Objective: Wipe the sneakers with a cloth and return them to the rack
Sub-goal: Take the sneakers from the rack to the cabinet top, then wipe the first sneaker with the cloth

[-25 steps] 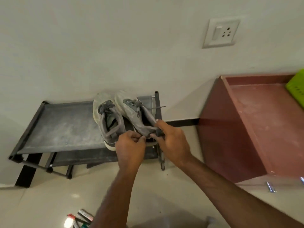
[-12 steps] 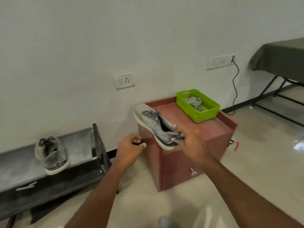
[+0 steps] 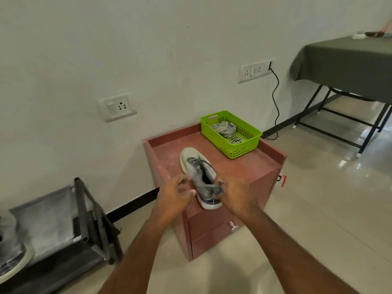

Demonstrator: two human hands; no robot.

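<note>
Lowered since half a second ago, grey sneaker (image 3: 199,177) now rests on red cabinet surface (image 3: 244,164), right hand (image 3: 235,194) fingers pinching its heel, left hand (image 3: 176,196) loosely curled, empty, near the cloth basket (image 3: 231,132) for wiping.

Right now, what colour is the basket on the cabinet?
Bright green basket, seen clearly in the head view.

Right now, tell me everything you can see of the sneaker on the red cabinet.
The sneaker is grey, of a fabric-like upper with darker grey laces, loosely tied, and a thick whitish sole and toe cap that look dusty. It lies on the red cabinet top, toe toward the wall, heel at the front edge, slightly tilted. The right hand pinches its heel collar; the left hand hovers beside it, fingers loosely curled.
</note>
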